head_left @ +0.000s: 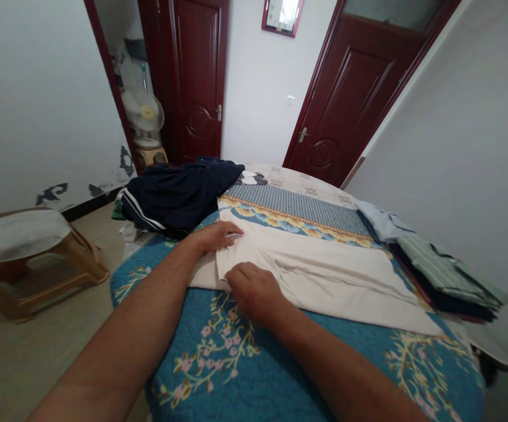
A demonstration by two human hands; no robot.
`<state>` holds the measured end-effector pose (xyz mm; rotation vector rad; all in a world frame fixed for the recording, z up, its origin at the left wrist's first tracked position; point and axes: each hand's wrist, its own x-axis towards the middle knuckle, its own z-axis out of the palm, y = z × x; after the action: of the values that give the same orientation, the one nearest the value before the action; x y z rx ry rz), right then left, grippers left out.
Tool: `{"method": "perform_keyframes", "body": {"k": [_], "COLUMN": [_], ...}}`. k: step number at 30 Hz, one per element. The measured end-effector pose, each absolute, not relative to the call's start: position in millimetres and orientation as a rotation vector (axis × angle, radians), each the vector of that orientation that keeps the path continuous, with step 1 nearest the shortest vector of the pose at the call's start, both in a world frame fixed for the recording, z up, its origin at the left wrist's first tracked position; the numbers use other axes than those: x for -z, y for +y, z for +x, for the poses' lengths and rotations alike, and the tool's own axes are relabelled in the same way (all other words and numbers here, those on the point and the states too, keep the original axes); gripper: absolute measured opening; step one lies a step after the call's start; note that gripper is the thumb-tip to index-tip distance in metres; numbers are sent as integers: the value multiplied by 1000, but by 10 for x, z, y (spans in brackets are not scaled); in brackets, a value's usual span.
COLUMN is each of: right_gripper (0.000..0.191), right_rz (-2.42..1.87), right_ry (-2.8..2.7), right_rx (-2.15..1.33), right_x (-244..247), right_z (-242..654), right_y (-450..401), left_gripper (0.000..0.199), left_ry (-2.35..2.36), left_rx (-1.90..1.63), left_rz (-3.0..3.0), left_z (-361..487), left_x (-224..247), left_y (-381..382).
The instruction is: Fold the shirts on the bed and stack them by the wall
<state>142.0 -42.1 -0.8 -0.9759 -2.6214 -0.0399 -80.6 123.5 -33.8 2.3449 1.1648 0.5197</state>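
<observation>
Cream trousers [324, 264] lie lengthwise across the bed, their waist end at the left and the legs stretching right, with some creases along the middle. At the far side of the waist end, my left hand [216, 235] has its thumb and fingers on the cloth, a bit of fabric showing between them. Nearer to me, my right hand [254, 290] is closed, fingers curled and pinching the near edge of the waist end. Part of the cloth beneath both hands is hidden.
A dark navy garment pile [179, 196] with white stripes sits at the far left of the floral blue bedcover [218, 351]. Folded clothes [442, 269] are stacked along the right edge. A stool [25, 240] stands left on the floor; a fan [146, 111] stands beyond the doorway.
</observation>
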Motion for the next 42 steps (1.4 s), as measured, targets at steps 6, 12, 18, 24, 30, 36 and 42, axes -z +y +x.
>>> {"method": "perform_keyframes", "body": {"k": [6, 12, 18, 24, 30, 36, 42], "right_gripper": [25, 12, 36, 53, 46, 43, 58], "right_rz": [-1210, -1669, -1668, -1602, -1553, -1716, -1715], "right_ry": [-2106, -1574, -1509, -1961, -1994, -1941, -1968], "right_rx": [-227, -836, -1082, -373, -193, -381, -42], "right_x": [-226, -111, 9, 215, 296, 162, 117], "right_z": [1630, 1944, 2076, 2038, 2087, 2262, 2292], "right_y": [265, 1073, 996, 810, 970, 986, 514], "left_gripper": [58, 58, 46, 44, 43, 31, 32], "left_ry": [1135, 1169, 1330, 1340, 1403, 1449, 1466], "left_rx": [-627, -625, -698, -723, -713, -755, -817], "left_rz": [2048, 2067, 2111, 2097, 2132, 2109, 2019], "left_z": [-772, -733, -683, -683, -701, -685, -682], "left_x": [118, 66, 180, 221, 194, 211, 296], "left_y": [1099, 1077, 1129, 1190, 1173, 1185, 1213]}}
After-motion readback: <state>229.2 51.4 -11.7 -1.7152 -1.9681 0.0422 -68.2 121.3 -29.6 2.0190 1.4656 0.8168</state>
